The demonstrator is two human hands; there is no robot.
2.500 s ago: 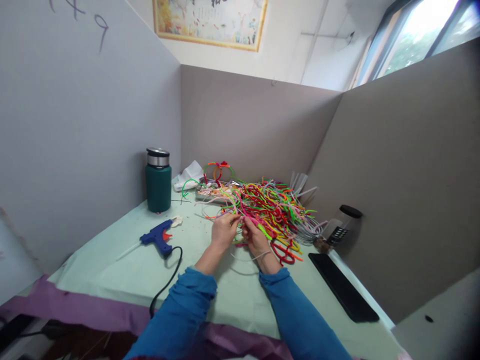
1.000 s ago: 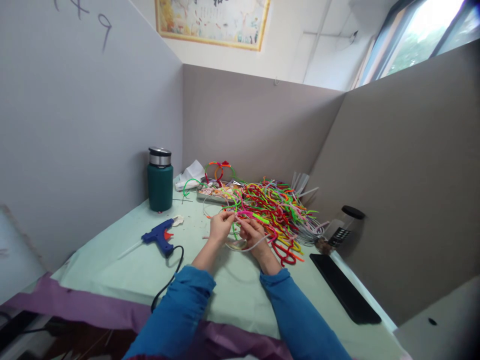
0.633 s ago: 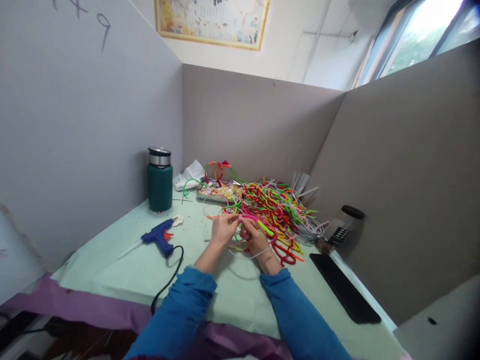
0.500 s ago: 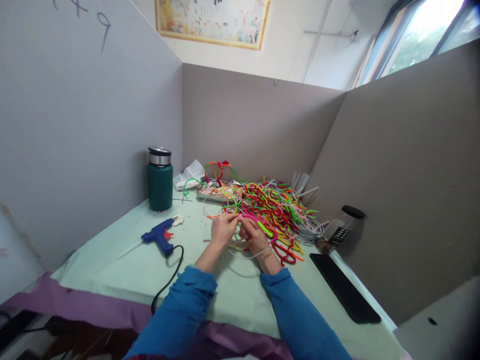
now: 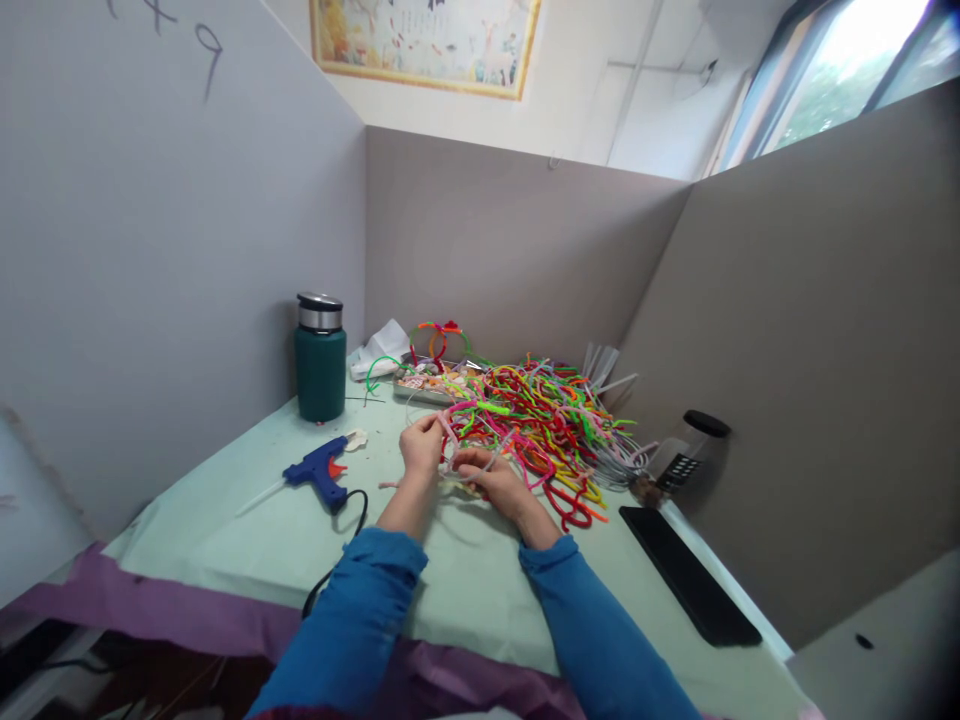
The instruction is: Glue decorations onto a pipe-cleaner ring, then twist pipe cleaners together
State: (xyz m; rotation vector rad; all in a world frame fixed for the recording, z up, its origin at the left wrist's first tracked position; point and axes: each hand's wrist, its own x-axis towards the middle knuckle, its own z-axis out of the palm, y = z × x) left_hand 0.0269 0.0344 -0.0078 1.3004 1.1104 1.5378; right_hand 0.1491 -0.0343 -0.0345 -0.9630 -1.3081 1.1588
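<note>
My left hand is closed in a pinch on a hoop wrapped in coloured pipe cleaners, its bright green and pink part arching away to the right. Near the left fingertips a pale pink pipe cleaner hangs down. My right hand lies lower and to the right, with its thumb and fingers closed on a pale strand that looks like the end of a whitish pipe cleaner. A large pile of loose pipe cleaners lies just beyond both hands, so the hoop's far edge blends into it.
On the left lie a blue glue gun with its cord and a green flask. At the back are a tray of small pieces, finished-looking hoops and crumpled white paper. A black strip and a clear jar stand right.
Both hands have moved left and come apart, the right one dropping lower. The hoop has shifted left and turned, and its green part now lies farther up and left.
</note>
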